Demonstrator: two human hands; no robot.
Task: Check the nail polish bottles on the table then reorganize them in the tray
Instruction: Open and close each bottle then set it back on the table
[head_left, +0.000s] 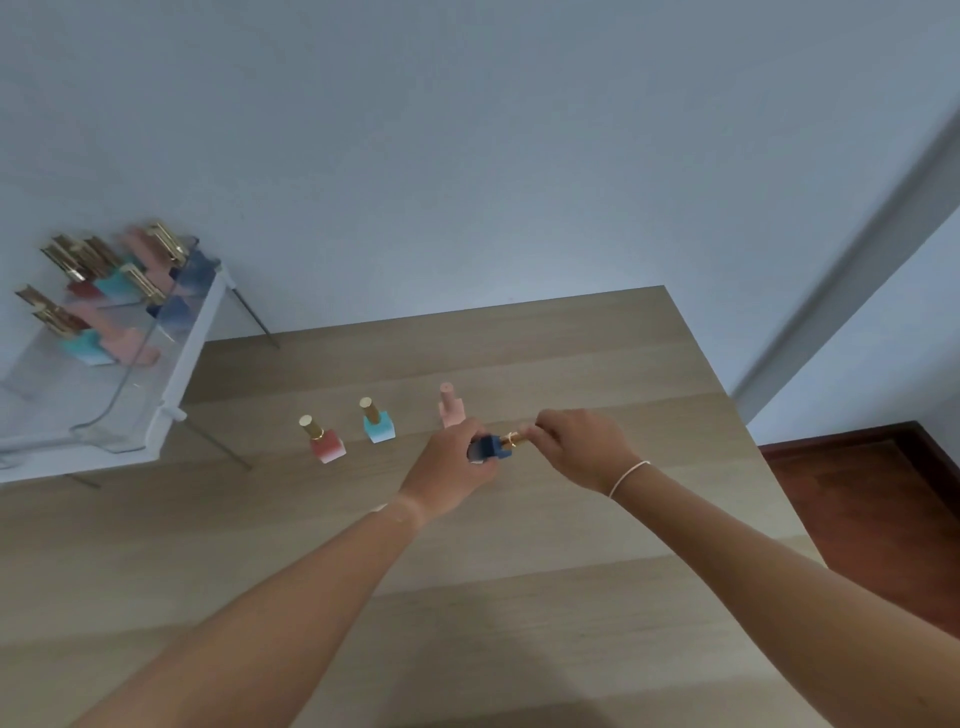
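Note:
My left hand grips the body of a dark blue nail polish bottle, held sideways above the table. My right hand pinches its gold cap. Three bottles stand on the wooden table behind my hands: a red one with a gold cap, a turquoise one with a gold cap, and a pink one with a pink cap. A clear tiered tray at the left holds several more bottles in pink, turquoise, blue and red.
The tray rests on a white stand with thin metal legs at the table's left. A pale wall rises behind the table. The table's right edge drops to a dark red floor.

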